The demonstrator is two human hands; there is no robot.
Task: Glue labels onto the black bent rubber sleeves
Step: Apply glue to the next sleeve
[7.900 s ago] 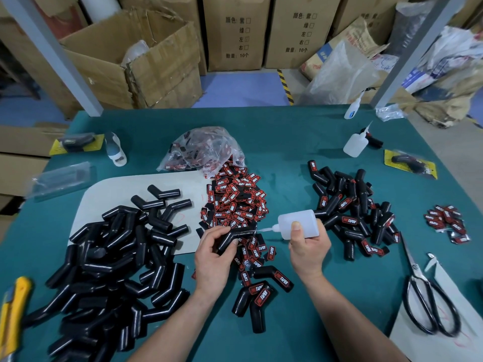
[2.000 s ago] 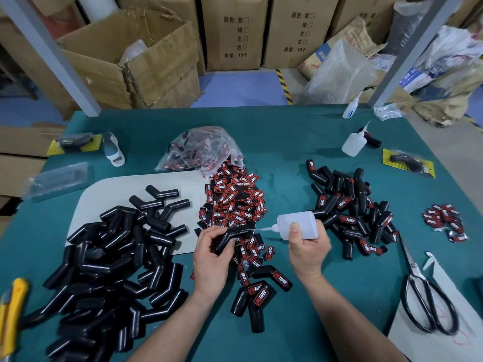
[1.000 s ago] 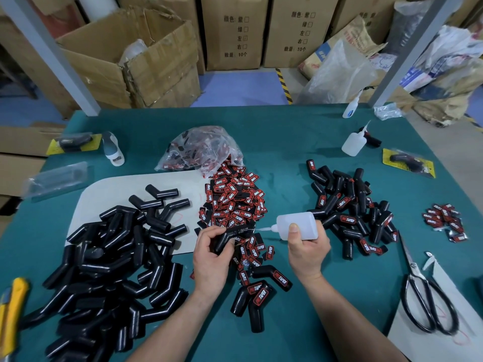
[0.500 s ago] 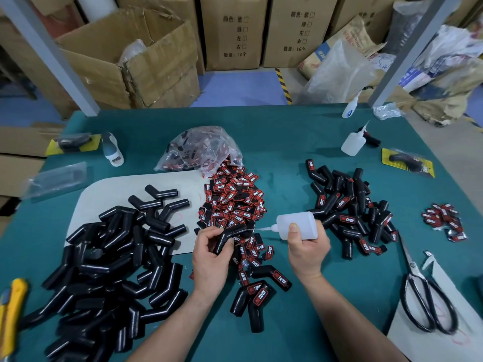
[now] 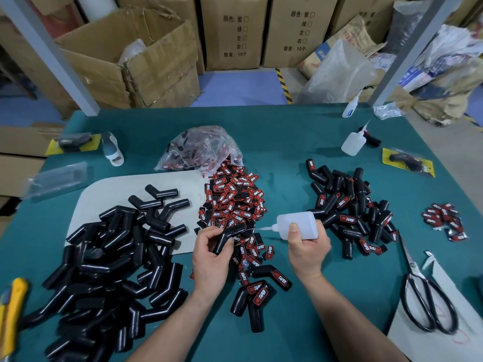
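Note:
My left hand [image 5: 210, 254] grips one black bent rubber sleeve [image 5: 230, 235] over the pile of red-and-black labels [image 5: 234, 202]. My right hand [image 5: 308, 248] holds a white glue bottle [image 5: 298, 225] on its side, its nozzle tip pointing left at the sleeve's upper end. A large heap of plain black sleeves [image 5: 104, 270] lies at the left. Labelled sleeves [image 5: 350, 210] are piled at the right, and three more labelled sleeves [image 5: 258, 291] lie just below my hands.
A clear bag of labels [image 5: 201, 150] sits behind the label pile. Scissors [image 5: 426, 296] lie at the right, a yellow utility knife [image 5: 10, 314] at the left edge. Spare glue bottles [image 5: 352, 142] stand at the back right. A small label cluster [image 5: 444, 220] lies far right.
Almost nothing has moved. My left hand's fingers have shifted slightly on the sleeve while the glue bottle's nozzle stays at its end.

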